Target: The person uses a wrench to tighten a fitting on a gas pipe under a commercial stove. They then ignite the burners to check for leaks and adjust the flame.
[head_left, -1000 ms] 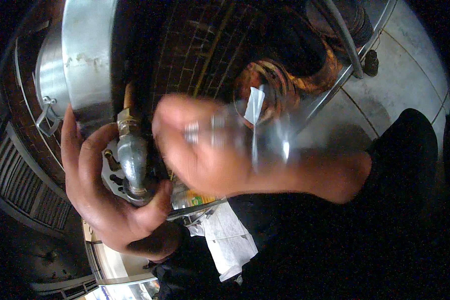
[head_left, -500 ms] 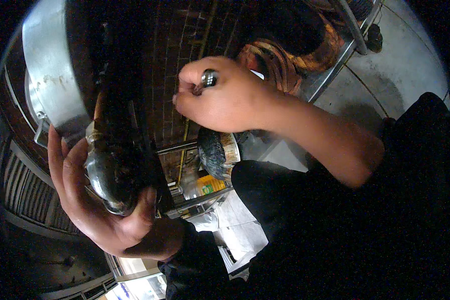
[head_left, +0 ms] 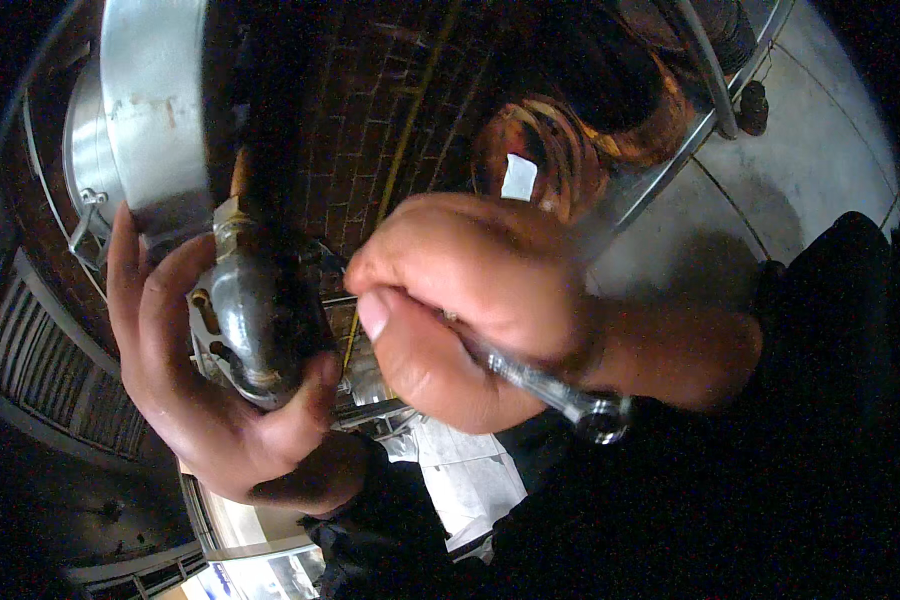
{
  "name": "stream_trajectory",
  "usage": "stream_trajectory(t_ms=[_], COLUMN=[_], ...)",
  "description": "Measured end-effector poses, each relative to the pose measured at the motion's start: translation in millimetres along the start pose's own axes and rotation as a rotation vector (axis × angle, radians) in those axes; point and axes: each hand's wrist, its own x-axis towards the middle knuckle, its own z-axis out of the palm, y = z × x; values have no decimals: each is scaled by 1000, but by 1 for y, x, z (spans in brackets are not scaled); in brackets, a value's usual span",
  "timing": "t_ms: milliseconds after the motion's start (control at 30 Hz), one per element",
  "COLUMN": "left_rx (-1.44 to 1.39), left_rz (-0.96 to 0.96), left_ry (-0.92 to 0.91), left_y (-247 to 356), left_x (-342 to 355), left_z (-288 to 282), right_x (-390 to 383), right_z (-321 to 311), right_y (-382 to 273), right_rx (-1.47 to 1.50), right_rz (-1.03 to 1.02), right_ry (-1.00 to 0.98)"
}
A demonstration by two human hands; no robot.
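My left hand [head_left: 210, 430] is wrapped around a dark, rounded metal fitting [head_left: 252, 325], thumb on the near side and fingers on the far side. A brass-coloured hex nut [head_left: 232, 222] sits at the fitting's upper end, where a thin copper-coloured pipe [head_left: 239, 172] meets it. To the right, my right hand [head_left: 470, 300] is closed around a shiny steel wrench [head_left: 545, 385]. The wrench's ring end sticks out toward my body, and its other end is hidden in the fist. The wrench is apart from the fitting.
A large aluminium pot [head_left: 155, 110] stands close beyond my left fingers, with another handled pot [head_left: 90, 150] behind it. Orange-brown round vessels [head_left: 540, 145] lie at the far right beside a metal frame bar [head_left: 670, 165]. A dark brick surface [head_left: 355, 130] fills the middle background.
My right hand has come down and closer to the head camera, turning so the wrench's ring end points toward my body. My left hand and the fitting appear slightly further right.
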Motion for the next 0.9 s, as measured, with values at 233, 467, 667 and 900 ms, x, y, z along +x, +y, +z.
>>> stream_trajectory(t_ms=[233, 467, 667, 900], left_rx=[-1, -10, -19, -1], left_rz=[-2, -14, -80, -76], left_ry=[13, 52, 50, 36], left_y=[-1, 1, -2, 0], left_x=[4, 8, -5, 0], left_z=[2, 6, 8, 4], right_x=[-5, 24, 56, 37], right_z=[11, -3, -10, -21], right_y=[4, 15, 57, 43], right_rx=[41, 45, 615, 413], right_rz=[-59, 41, 856, 762], right_ry=[43, -26, -328, -89])
